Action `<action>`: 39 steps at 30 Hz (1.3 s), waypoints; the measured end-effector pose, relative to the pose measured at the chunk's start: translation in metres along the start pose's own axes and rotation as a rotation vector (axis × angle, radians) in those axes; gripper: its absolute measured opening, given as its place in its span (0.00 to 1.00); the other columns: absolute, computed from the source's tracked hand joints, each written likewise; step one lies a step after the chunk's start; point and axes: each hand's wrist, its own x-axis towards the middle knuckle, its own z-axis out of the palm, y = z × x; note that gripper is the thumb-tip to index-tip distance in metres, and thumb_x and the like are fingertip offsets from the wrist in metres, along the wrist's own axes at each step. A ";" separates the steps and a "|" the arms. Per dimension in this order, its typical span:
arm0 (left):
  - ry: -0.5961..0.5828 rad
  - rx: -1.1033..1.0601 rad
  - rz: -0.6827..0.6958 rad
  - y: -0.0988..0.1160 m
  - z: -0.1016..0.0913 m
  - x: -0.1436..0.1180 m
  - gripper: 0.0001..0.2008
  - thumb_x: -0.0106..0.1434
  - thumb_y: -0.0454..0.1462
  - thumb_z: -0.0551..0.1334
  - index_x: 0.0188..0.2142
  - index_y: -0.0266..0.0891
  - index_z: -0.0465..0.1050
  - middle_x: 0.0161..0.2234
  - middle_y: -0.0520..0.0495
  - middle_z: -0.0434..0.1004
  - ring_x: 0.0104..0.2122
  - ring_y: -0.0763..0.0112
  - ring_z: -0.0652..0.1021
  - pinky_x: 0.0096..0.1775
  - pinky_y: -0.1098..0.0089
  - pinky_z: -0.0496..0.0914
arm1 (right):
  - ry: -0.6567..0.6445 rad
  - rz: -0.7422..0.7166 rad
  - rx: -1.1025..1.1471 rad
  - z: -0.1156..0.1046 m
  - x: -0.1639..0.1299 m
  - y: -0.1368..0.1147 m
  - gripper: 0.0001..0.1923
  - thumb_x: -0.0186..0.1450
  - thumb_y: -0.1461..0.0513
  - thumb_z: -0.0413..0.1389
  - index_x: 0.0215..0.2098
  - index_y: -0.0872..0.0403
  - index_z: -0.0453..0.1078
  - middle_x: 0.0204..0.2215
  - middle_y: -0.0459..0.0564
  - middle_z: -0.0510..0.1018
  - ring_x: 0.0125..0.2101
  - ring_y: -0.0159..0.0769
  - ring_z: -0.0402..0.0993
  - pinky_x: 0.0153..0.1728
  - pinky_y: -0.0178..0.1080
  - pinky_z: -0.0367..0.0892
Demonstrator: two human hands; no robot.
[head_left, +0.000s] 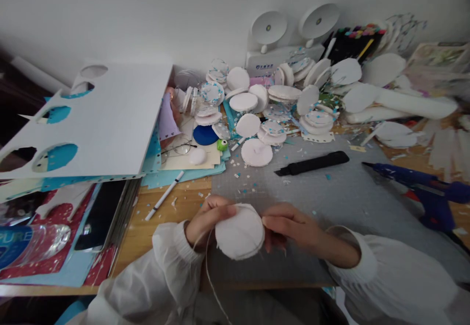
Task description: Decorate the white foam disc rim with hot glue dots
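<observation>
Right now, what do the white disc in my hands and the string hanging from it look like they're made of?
The white disc looks like matte foam or thick paper board: chalky, with slightly ragged cut edges; which one is unclear. The string looks like pale twine or cotton cord, thin, limp and dull.

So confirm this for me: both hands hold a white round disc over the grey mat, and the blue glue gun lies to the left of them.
One detail is off. In the head view the blue glue gun lies to the right of the hands, not the left. The rest holds: the left hand and the right hand hold the white round disc over the grey mat.
</observation>
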 end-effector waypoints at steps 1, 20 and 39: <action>0.007 -0.007 -0.012 0.000 -0.001 0.000 0.22 0.46 0.49 0.66 0.12 0.35 0.62 0.10 0.55 0.56 0.11 0.82 0.56 0.15 0.75 0.47 | -0.019 0.005 0.040 0.000 0.000 0.001 0.26 0.67 0.47 0.45 0.23 0.57 0.67 0.19 0.45 0.68 0.18 0.25 0.58 0.18 0.31 0.52; -0.039 0.071 0.261 -0.013 -0.001 0.006 0.17 0.45 0.44 0.71 0.27 0.33 0.73 0.22 0.50 0.71 0.24 0.74 0.68 0.27 0.74 0.62 | 0.277 -0.105 -0.095 0.008 0.009 -0.002 0.22 0.67 0.48 0.48 0.24 0.55 0.61 0.17 0.40 0.60 0.18 0.24 0.54 0.18 0.31 0.50; -0.077 0.118 0.108 -0.018 0.001 0.003 0.22 0.53 0.52 0.64 0.22 0.32 0.69 0.13 0.54 0.62 0.14 0.81 0.61 0.17 0.78 0.54 | 0.084 -0.054 0.001 0.012 0.005 0.002 0.09 0.63 0.61 0.49 0.27 0.57 0.67 0.22 0.43 0.68 0.17 0.22 0.57 0.18 0.29 0.54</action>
